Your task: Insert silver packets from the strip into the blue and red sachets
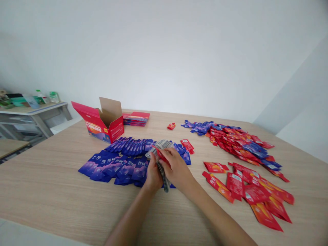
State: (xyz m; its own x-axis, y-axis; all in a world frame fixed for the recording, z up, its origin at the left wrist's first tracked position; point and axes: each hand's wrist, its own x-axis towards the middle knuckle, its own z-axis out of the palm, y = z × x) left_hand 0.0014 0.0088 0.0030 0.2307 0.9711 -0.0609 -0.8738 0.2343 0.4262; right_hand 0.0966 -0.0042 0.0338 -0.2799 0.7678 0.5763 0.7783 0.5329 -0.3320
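Note:
Near the middle of the table, my left hand (153,176) is closed round a fanned stack of sachets (164,144) whose striped edges face up. From the right, my right hand (178,168) presses its fingers on the same stack, where a bit of red shows. Its fingertips are partly hidden. Beneath and left of my hands lie overlapping blue sachets (102,167), with a tight row of blue sachets (132,146) behind them. A red sachet (187,146) rests just beyond my right hand.
An open red box (102,124) stands at the back left beside flat red cartons (137,118). Mixed red and blue sachets (238,143) are heaped at the right, with loose red sachets (253,193) nearer. A side table (33,109) holds bottles.

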